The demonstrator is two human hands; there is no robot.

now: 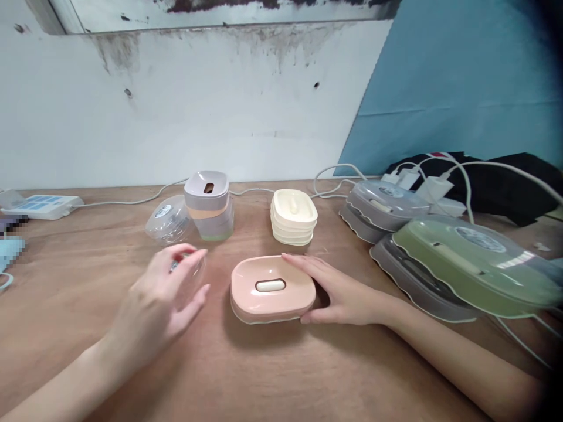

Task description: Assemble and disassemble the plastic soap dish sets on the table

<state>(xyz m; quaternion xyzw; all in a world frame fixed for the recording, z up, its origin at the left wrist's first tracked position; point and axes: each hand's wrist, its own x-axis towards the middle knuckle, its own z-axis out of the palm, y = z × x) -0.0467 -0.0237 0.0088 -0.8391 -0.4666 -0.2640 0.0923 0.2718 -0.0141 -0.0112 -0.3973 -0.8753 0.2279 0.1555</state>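
Observation:
A pink rounded box [246,299] with an oval slot and a cream bar in its top sits on the table in front of me. My right hand [336,293] grips its right end, fingers along the far rim and thumb on the near side. To the left of the box, my left hand [165,293] is raised with its thumb and fingers apart. A clear plastic cover [199,271] with a label shows behind those fingers, partly hidden by them. Whether the hand touches this cover cannot be seen.
Grey cup-like pieces [206,205] stand stacked at the back, beside more clear covers [167,220]. Cream trays [294,220] are stacked at centre back. Green [440,258] and grey cases [382,202] lie at right near white cables. A power strip [44,206] lies far left.

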